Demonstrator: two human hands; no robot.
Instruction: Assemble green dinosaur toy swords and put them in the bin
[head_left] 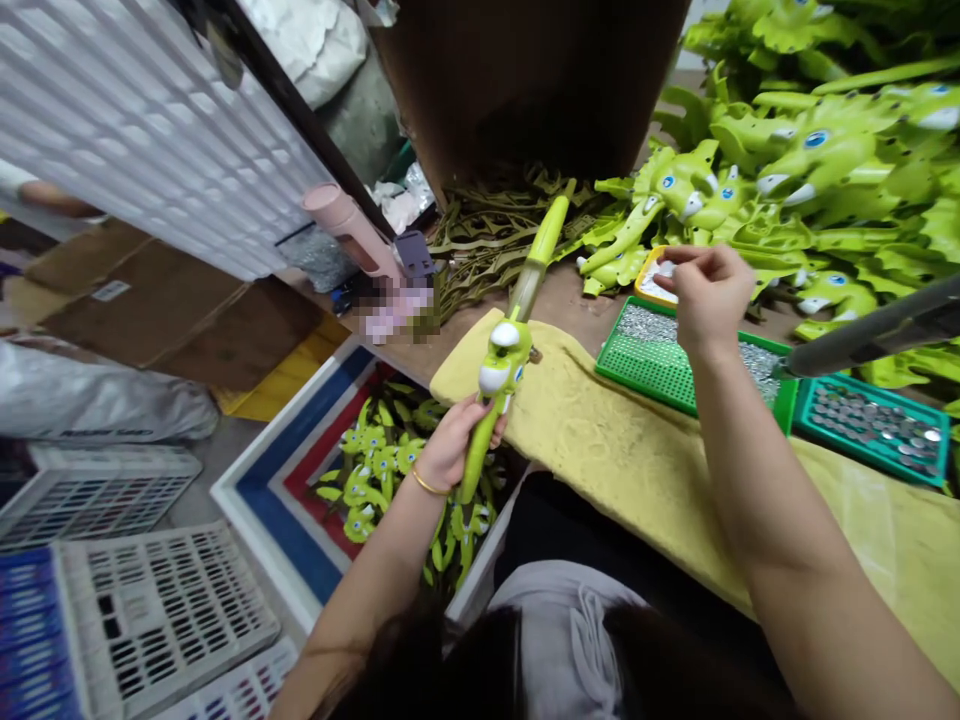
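Observation:
My left hand (457,440) is wrapped round the lower part of a lime-green toy sword (491,375). Its hilt carries a creature's head with white parts and a blue eye, and a long narrow blade points away from me. My right hand (712,295) hovers at a small yellow tray (651,280) of white bits, thumb and fingers pinched together. Whatever is between those fingertips is too small to make out. Just below that hand lies a green perforated tray (649,370) full of small silvery metal pieces, partly hidden by my forearm.
Green toy halves (832,160) are heaped at the right. Olive-brown strips (487,240) lie before a cardboard box (525,90). A teal tray (870,425) holds metal discs; a dark rod (877,325) juts in. Yellow cloth (600,420) covers the table edge, beside a bin (277,490) of green toys.

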